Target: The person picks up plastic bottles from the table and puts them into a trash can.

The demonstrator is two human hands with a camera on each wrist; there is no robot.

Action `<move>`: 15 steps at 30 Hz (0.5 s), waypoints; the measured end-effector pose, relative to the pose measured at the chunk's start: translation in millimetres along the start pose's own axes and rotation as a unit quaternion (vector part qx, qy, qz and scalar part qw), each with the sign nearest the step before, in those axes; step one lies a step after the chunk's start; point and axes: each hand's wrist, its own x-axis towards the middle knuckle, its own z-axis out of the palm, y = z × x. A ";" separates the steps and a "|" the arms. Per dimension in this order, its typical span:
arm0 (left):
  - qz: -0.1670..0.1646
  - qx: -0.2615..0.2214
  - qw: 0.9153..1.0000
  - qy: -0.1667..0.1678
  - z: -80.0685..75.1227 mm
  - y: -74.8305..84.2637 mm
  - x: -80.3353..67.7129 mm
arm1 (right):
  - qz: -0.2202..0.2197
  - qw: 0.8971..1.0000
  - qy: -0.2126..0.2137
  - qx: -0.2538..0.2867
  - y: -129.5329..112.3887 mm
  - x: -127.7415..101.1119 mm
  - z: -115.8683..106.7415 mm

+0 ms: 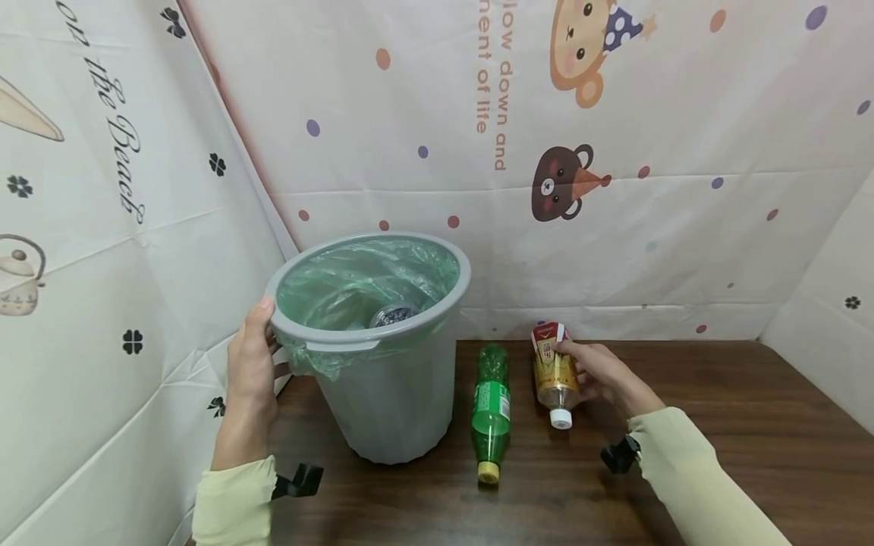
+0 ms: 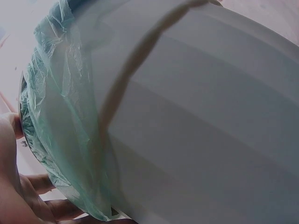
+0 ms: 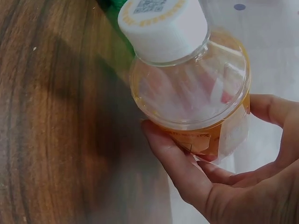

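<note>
Left hand (image 1: 251,371) fingers clasp bin (image 1: 389,394) rim; right hand (image 1: 601,377) fingers wrap yellow bottle (image 1: 554,371) lying beside green bottle (image 1: 492,409).

I read even, diffuse lighting in the head view, with soft shadows on the tabletop (image 1: 717,425). Edges show wide-angle bending. Both wrist views are dimmer, hazy and close-range soft.

Bin (image 1: 396,394): matt grey plastic, crinkly green film liner (image 1: 355,284). My bottle (image 1: 554,371): clear glossy plastic. Table (image 1: 717,425): dark, smooth wood grain.
</note>
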 end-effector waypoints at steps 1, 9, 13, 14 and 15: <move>0.002 0.000 1.000 0.001 0.1 -0.1 0.2 | -0.003 1.000 0.002 0.001 -1.2 -0.7 0.0; 0.006 -0.001 1.000 0.003 0.8 0.0 0.0 | -0.019 1.000 -0.005 0.022 -14.4 -8.0 -0.2; 0.008 0.000 1.000 0.002 1.3 -0.2 0.3 | -0.028 0.999 -0.020 0.034 -20.9 -10.4 0.8; 0.009 0.000 1.000 0.002 1.5 -0.2 0.3 | -0.031 0.999 -0.024 0.035 -22.3 -10.6 1.1; 0.009 0.001 1.000 0.002 1.7 -0.1 0.4 | -0.033 0.999 -0.027 0.033 -23.6 -10.8 1.3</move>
